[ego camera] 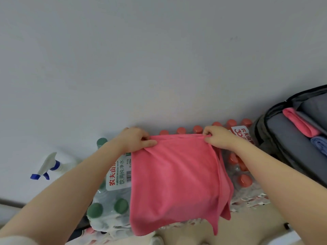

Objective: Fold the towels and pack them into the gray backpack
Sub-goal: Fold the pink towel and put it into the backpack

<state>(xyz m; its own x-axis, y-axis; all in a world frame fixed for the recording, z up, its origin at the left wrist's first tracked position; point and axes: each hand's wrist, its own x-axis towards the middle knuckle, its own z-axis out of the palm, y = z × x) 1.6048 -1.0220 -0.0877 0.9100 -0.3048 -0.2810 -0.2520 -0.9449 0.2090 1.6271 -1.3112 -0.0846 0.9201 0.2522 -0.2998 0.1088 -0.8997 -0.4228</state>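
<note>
I saw both arms stretched forward, left hand [137, 138] and right hand [218, 137] pinching the pink towel's [177, 181] top corners, hanging doubled, gray backpack [286, 144] open at right

backpack [286, 152] cropped right, bottles [238, 174] behind towel [177, 183]

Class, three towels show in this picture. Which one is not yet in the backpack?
The large pink towel pinched by the left hand and right hand; the folded pink towel and blue towel lie inside the gray backpack.
</note>
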